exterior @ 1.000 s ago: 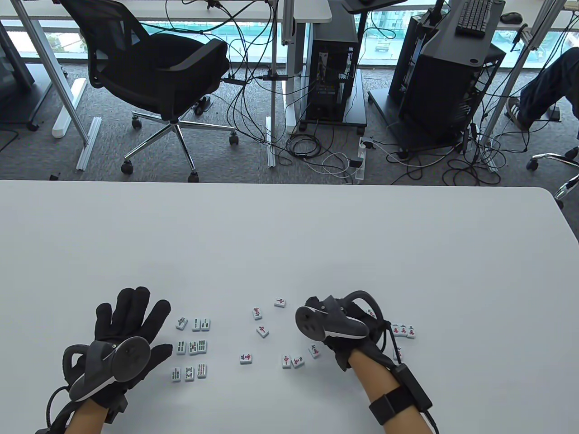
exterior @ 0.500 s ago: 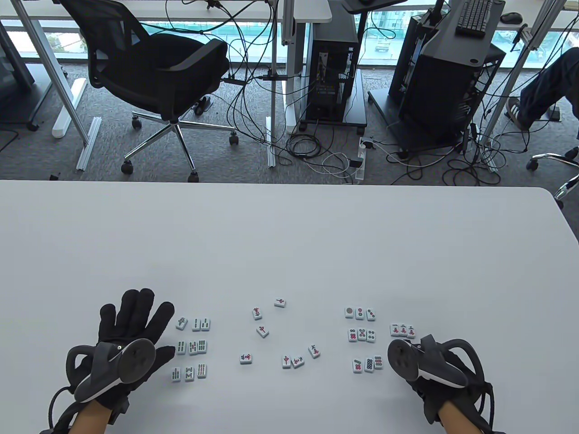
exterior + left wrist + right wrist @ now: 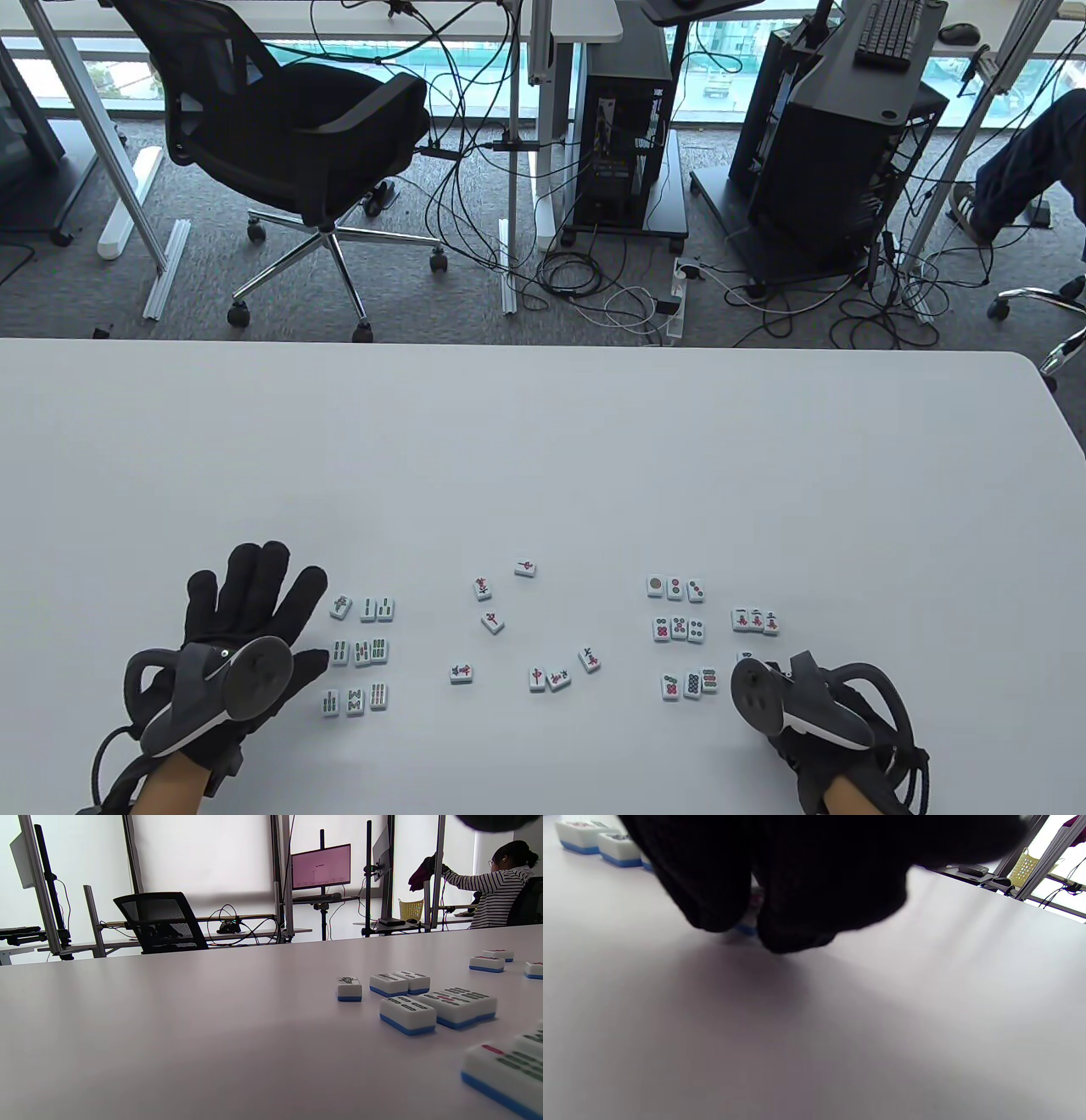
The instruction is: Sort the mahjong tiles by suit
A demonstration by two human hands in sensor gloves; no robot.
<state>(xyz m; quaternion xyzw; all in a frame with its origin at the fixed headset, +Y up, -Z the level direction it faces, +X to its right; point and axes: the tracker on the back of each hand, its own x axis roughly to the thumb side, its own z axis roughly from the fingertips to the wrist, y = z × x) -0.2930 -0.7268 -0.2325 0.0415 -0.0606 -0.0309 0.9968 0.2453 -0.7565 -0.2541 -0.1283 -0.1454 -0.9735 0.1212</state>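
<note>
- The left hand (image 3: 242, 620) lies flat on the table (image 3: 543, 441) near its front left corner, fingers straight and spread, holding nothing.
- Just beside its fingertips sit the bamboo tiles (image 3: 362, 652), nine face up in three rows of three; the left wrist view shows them (image 3: 418, 1003) with white tops and blue bases.
- Toward the middle of the front edge lie the loose red-marked tiles (image 3: 526, 628), seven scattered singly and in a touching pair.
- Right of these stand the dot tiles (image 3: 679, 630), nine in three rows of three.
- Next comes a short row of three character tiles (image 3: 755, 621), touching side by side.
- The right hand (image 3: 814, 705) rests near the front right corner, just below that row.
- In the right wrist view its fingertips (image 3: 712, 914) press close on a tile (image 3: 749, 918) with a blue base, resting on the table; a true grip cannot be told.
</note>
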